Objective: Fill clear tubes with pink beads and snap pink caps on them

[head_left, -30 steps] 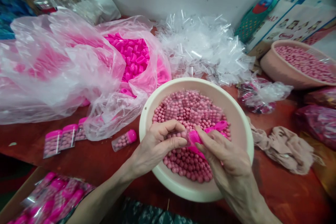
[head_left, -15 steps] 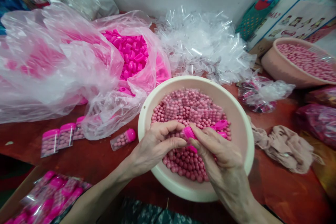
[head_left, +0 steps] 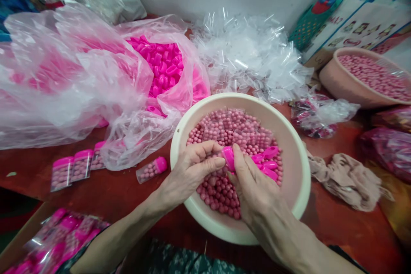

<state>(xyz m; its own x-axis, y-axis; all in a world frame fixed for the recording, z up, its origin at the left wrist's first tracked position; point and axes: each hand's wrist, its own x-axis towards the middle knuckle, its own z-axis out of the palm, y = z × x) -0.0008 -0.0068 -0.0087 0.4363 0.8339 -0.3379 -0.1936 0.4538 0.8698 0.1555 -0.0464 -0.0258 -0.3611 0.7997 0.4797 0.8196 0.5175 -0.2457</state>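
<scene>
- Since the earlier frames the two hands have drawn closer over the bowl, and the right hand's thumb now presses the pink cap upright against the left fingers instead of holding it low and flat.
- The left hand (head_left: 192,170) is curled shut, fingers bent round a small clear tube whose body is mostly hidden in the fist; its thumb lies along the top.
- The right hand (head_left: 253,186) is closed on the pink cap (head_left: 229,157), thumb and forefinger pinching it right at the mouth of the left fist, so the hands touch there.
- Both hands hover inside the cream bowl (head_left: 298,154), just above the heap of pink beads (head_left: 237,132) that fills it.
- Loose pink caps (head_left: 268,165) lie on the beads just right of the right hand.
- A filled, capped tube (head_left: 151,170) lies on the red table left of the left hand; three more filled tubes (head_left: 75,167) stand farther left.
- Beyond the hands sit a plastic bag of pink caps (head_left: 160,68) and a pile of empty clear tubes (head_left: 250,55).
- A second bowl of beads (head_left: 337,81) sits far right of the right hand, with a crumpled cloth (head_left: 349,180) nearer.
</scene>
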